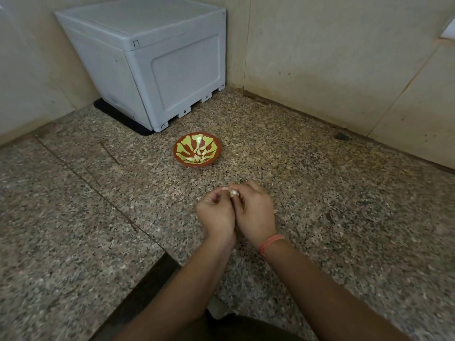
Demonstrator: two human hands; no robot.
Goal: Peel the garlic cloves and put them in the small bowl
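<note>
Plainly, the head view, the only one here, shows the job well under way. The small bowl point(175, 151), red-brown with a yellow-green pattern, stands on the speckled stone bench point(344, 193), and a handful of pale peeled cloves point(198, 156) already lie at its bottom. That much looks done.

Nearer the person, and apart from the bowl, both hands meet over the bench. The left hand point(216, 212) and the right hand point(254, 210) are curled, and their fingertips pinch one garlic clove point(233, 192) between them. It looks whitish, as if papery skin clings to it, so my judgement is that this clove is mid-peel and has yet to go into the bowl. A pink band point(270, 243) circles the right wrist.

How many cloves remain I cannot tell: no heap of unpeeled garlic shows on the bench, and pale flecks on the stone are too small to tell from its grain.

As for writing, no brand or label can be read. The grey plastic box point(152, 57) in the corner, sitting on a black mat point(118, 116), bears only small arrow marks on the feet along its bottom edge.
</note>
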